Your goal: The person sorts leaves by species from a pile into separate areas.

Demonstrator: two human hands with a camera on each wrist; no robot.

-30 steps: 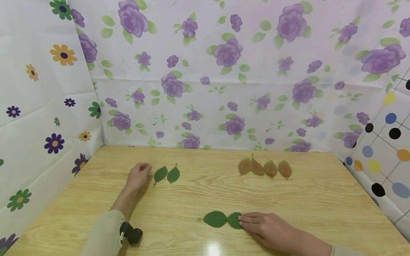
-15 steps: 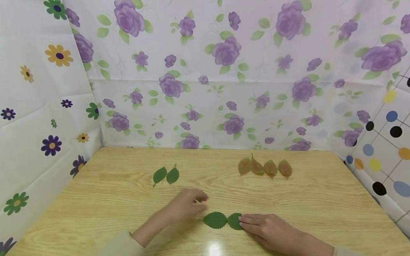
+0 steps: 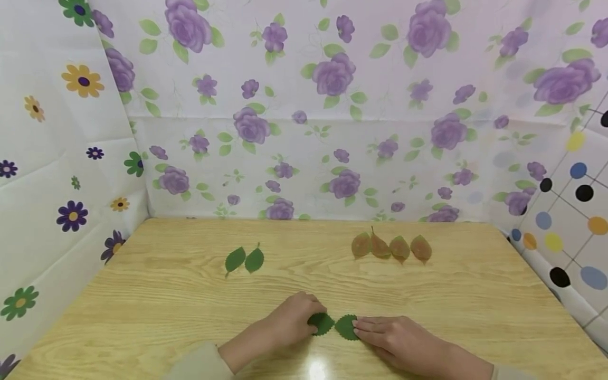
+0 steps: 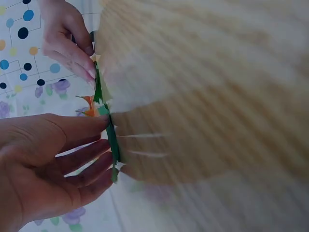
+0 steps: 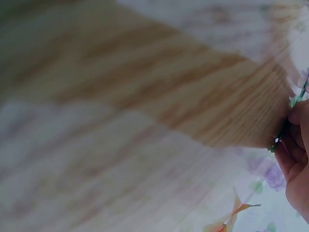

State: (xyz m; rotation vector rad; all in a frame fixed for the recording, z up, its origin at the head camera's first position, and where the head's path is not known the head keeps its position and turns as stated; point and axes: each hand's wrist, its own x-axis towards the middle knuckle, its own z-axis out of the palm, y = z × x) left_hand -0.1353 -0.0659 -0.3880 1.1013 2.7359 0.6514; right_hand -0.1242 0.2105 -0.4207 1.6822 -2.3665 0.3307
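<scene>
Two serrated green leaves lie almost tip to tip near the front of the table in the head view. My left hand (image 3: 295, 319) has its thumb and fingers curled about the left leaf (image 3: 324, 324), covering its outer end. On the right leaf (image 3: 345, 327), the straight fingers of my right hand (image 3: 400, 339) press down and hide its right part. The left wrist view shows the left leaf (image 4: 112, 137) edge-on at the left fingertips. In the right wrist view, only part of the right hand (image 5: 299, 150) shows at the right edge.
Farther back on the wooden table (image 3: 285, 285) lie two more green leaves, a left one (image 3: 235, 259) and a right one (image 3: 254, 260). A row of several reddish-brown leaves (image 3: 400, 248) is at the back right. Patterned cloths (image 3: 304, 158) stand around the table's back and sides.
My left hand has come from beside the rear green leaves, forward and right, to the left front leaf, which it now grips. The right hand stays on its leaf.
</scene>
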